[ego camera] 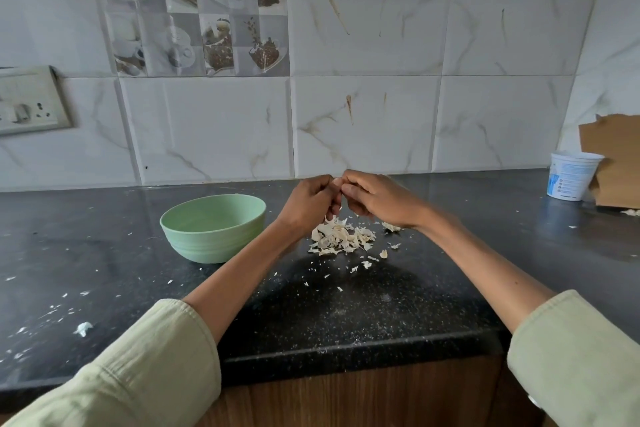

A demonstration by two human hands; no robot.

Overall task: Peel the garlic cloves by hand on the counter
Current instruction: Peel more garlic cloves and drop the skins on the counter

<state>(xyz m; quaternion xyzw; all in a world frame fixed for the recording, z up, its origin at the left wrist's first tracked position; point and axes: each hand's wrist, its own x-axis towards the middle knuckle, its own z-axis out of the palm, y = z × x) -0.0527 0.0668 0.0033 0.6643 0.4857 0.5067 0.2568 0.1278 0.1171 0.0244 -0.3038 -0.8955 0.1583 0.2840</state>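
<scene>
My left hand (309,201) and my right hand (375,198) meet fingertip to fingertip above the black counter (346,315). Between their curled fingers they pinch a small garlic clove (337,181), mostly hidden by the fingers. Directly below the hands lies a pile of pale garlic skins (341,237). A light green bowl (213,227) stands on the counter to the left of my left hand; its inside is not visible from here.
Loose skin flakes are scattered over the counter, with a crumpled white scrap (83,328) near the front left. A white plastic tub (573,175) and torn cardboard (614,159) stand at the back right. A switch panel (29,100) sits on the tiled wall at left.
</scene>
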